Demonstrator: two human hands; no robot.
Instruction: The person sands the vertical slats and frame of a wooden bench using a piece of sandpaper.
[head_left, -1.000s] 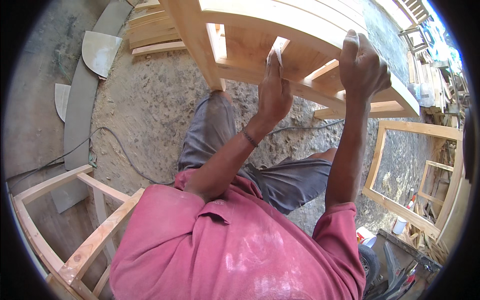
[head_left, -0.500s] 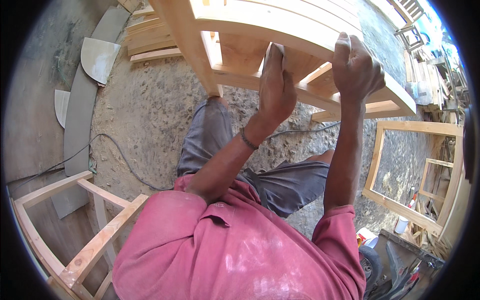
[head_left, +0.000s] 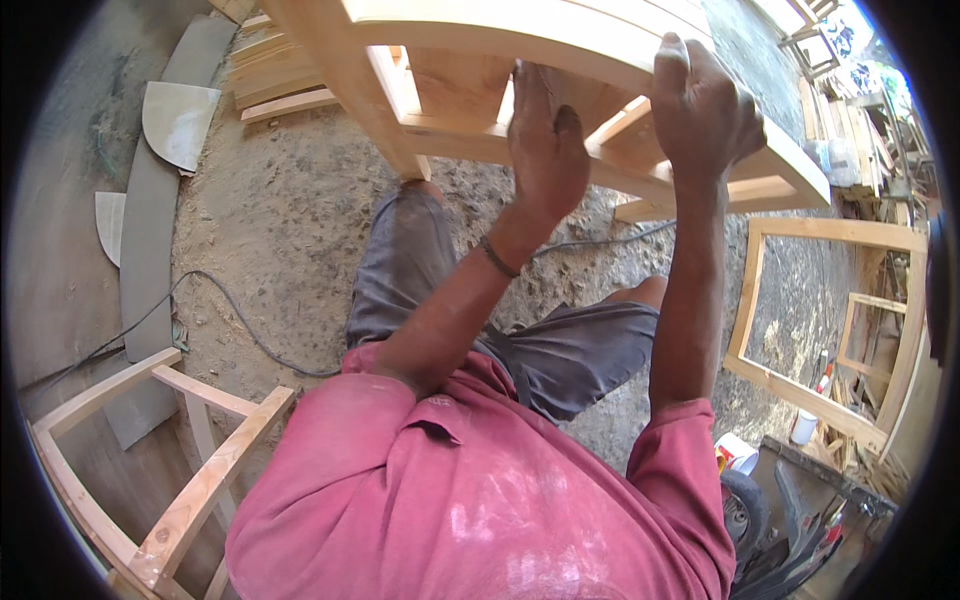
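A pale, unpainted wooden seat frame point(head_left: 470, 145) with slats, rails and legs fills the top of the head view. My right hand point(head_left: 705, 110) is closed round its curved front rail, thumb uppermost. Below that rail my left hand point(head_left: 545, 165) reaches into the frame, fingers stretched up along the inner wood. A thin greyish edge, perhaps a piece of sandpaper, shows at these fingers; most of it is hidden. The left thumb stands out on the right side of the hand.
Wooden boards point(head_left: 285, 75) lie stacked beyond my knee. An open wooden frame point(head_left: 805, 400) stands at right, another point(head_left: 215, 470) at lower left. A dark cable point(head_left: 235, 310) crosses the dusty ground. Tools and a white tub point(head_left: 738, 453) are at lower right.
The seat frame appears slightly higher and further left in view. My left hand's fingers have shifted a little along the inner wood; my right hand keeps its hold on the rail.
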